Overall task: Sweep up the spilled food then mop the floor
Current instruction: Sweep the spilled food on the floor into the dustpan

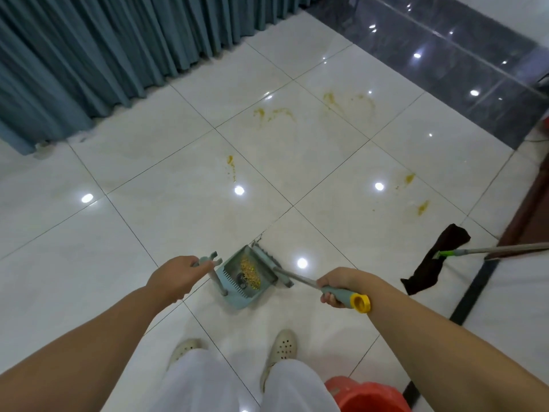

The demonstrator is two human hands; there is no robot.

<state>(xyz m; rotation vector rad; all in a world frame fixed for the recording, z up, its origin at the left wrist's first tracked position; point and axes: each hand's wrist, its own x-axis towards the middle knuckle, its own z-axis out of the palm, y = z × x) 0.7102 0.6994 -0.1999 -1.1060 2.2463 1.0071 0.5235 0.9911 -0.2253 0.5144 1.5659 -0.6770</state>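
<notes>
Left hand [175,276] grip clamps dustpan [248,278] handle, right hand [341,288] grip clamps broom [297,276] handle over food [249,270].

You see a pale blue-green dustpan [249,281] holding a heap of yellow food bits [250,272]. The broom [297,278] has a silver shaft, a grey-green grip and a yellow end cap. Mustard-yellow smears [274,113] streak the glossy cream floor tiles [148,227], which are crossed by thin dark grout lines. The pleated curtain [104,49] is dusty teal. The mop [427,263] carries a black cloth and a bright green joint. The bucket [368,395] is red-orange.
</notes>
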